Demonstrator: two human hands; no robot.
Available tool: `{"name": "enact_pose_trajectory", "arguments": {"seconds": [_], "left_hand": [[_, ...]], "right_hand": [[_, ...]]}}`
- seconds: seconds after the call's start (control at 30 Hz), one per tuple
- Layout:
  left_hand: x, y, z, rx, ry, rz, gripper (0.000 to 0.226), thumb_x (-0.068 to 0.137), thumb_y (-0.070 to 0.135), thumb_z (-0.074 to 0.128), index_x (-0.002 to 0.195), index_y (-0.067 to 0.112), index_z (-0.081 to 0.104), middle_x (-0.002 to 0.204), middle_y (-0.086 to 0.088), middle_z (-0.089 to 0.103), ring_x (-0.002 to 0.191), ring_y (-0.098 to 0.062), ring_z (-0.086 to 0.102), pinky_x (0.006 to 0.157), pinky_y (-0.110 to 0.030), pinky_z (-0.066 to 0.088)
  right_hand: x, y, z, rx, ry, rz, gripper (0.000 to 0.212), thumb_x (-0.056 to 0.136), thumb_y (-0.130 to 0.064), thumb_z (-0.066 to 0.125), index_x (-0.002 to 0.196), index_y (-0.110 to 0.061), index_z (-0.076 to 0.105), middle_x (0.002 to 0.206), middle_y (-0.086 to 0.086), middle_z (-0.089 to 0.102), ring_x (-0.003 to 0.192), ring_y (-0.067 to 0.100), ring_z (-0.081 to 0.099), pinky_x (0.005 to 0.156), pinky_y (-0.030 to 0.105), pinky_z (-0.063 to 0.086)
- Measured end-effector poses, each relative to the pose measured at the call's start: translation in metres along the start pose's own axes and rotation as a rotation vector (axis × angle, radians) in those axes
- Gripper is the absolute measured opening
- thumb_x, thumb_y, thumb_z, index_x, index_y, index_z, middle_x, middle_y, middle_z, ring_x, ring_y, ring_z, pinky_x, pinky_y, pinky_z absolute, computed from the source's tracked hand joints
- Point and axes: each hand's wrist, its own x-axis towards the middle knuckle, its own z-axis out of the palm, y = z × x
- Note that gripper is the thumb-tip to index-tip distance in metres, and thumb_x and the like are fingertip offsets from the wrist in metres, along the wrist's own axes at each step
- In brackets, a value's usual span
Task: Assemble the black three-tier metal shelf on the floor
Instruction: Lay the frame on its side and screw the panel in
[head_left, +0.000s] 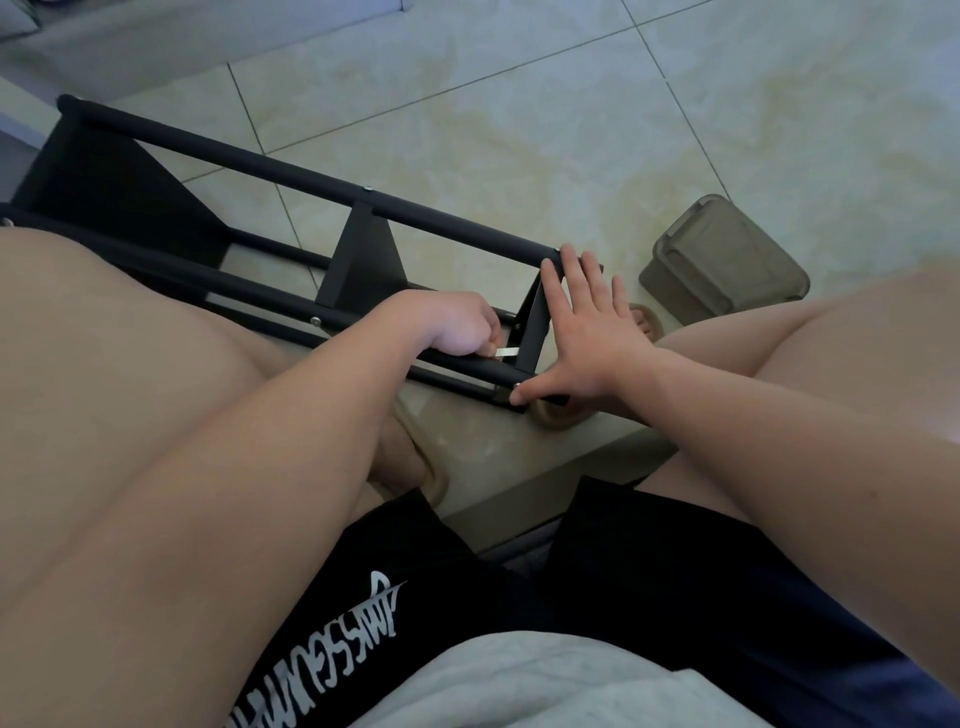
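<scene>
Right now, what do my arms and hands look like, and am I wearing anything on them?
Both arms are bare from the upper forearm down, with no sleeves showing. The left hand and the right hand have no gloves, and no rings, watch or bracelets show on the sides in view.

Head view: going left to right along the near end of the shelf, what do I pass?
Middle shelf panel → left hand → small silver wrench → end shelf panel → right hand → brown plastic box.
</scene>
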Motion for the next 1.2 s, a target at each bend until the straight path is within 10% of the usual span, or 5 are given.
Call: {"name": "enact_pose_trajectory", "arguments": {"seconds": [0.53,0.87,1.2], "left_hand": [[-0.001,-0.001,-0.009,-0.083,0.256,-0.005,0.023,0.087,0.011,0.062,0.078,0.03,0.07,0.092,0.005,0.068,0.081,-0.011,0.059,0.067,-0.025,0.041],[0.013,0.009,0.002,-0.672,0.244,-0.022,0.009,0.091,0.021,0.067,0.083,0.023,0.07,0.075,0.011,0.074,0.076,-0.003,0.07,0.073,-0.027,0.049],[0.018,0.017,0.007,-0.732,0.355,-0.089,0.006,0.091,0.018,0.068,0.088,0.024,0.069,0.075,0.003,0.075,0.059,-0.001,0.068,0.056,-0.021,0.044]], "right_hand": [[-0.001,-0.001,-0.001,0.002,-0.001,-0.004,0.159,0.051,-0.098,0.059,0.157,-0.014,-0.025,0.163,0.012,-0.032,0.151,0.033,-0.029,0.124,0.055,-0.007],[0.001,0.001,0.0,0.023,0.003,-0.012,0.16,0.049,-0.099,0.058,0.157,-0.015,-0.024,0.164,0.011,-0.032,0.151,0.032,-0.03,0.123,0.056,-0.008],[0.001,0.002,0.002,0.03,0.013,-0.012,0.159,0.049,-0.097,0.06,0.157,-0.015,-0.024,0.164,0.01,-0.032,0.151,0.032,-0.029,0.123,0.056,-0.008]]}}
